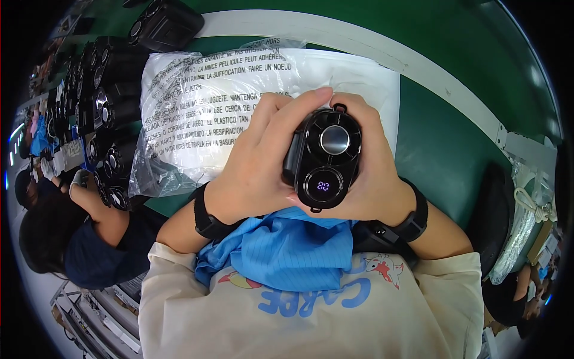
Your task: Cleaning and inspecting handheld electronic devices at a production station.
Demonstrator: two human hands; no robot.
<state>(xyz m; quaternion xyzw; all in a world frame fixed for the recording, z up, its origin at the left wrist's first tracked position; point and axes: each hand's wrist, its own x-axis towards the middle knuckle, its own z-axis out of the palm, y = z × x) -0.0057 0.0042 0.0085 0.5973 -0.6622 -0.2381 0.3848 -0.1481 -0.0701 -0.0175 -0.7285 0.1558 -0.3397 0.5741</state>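
Observation:
Both hands grip a glossy black device [296,157] with rounded ends, held upright above my lap. Its face has a silver round disc in a ring and, below it, a small round display with lit digits. My left hand [254,152] wraps round its left side; my right hand [376,158] wraps round its right side. The thumbs and fingers meet near its top and bottom edges. Under my wrists a bunched blue cloth [293,251] lies on my lap. Behind the hands, printed clear plastic bags [191,113] lie over white sheets [359,66] on the green table.
Several similar black devices [116,105] are stacked at the left, one [164,27] at the far left corner. A co-worker [101,239] sits close on my left. A white rail [323,27] runs along the table's far side. A wrapped plastic bundle [517,233] hangs at the right.

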